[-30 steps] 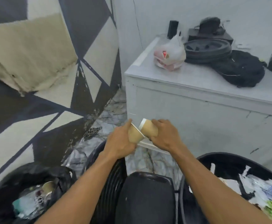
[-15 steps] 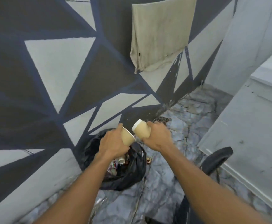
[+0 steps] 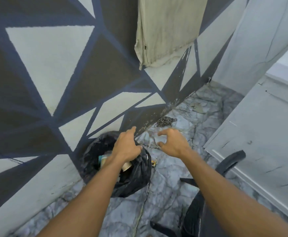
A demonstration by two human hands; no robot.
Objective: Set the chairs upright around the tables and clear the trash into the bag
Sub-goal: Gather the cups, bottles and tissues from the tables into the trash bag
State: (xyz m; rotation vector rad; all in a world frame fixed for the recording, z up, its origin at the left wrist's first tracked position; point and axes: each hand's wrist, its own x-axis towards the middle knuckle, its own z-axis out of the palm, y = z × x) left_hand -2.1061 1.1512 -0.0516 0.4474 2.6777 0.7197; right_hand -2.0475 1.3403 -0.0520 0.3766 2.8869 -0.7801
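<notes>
A black trash bag stands open on the marble floor against the patterned wall. Inside it I see a tan paper cup and other litter, partly hidden by my forearm. My left hand hovers over the bag's mouth, fingers loosely curled with the index finger stretched out, holding nothing. My right hand is just right of the bag above the floor, fingers spread and curved, empty.
A black chair with an armrest is at the lower right. A grey counter front fills the right side. A beige cloth hangs on the wall. A chain and a small wrapper lie on the floor.
Both hands held paper cups a moment ago; now both are empty and a cup lies in the bag. The view moved closer to the bag.
</notes>
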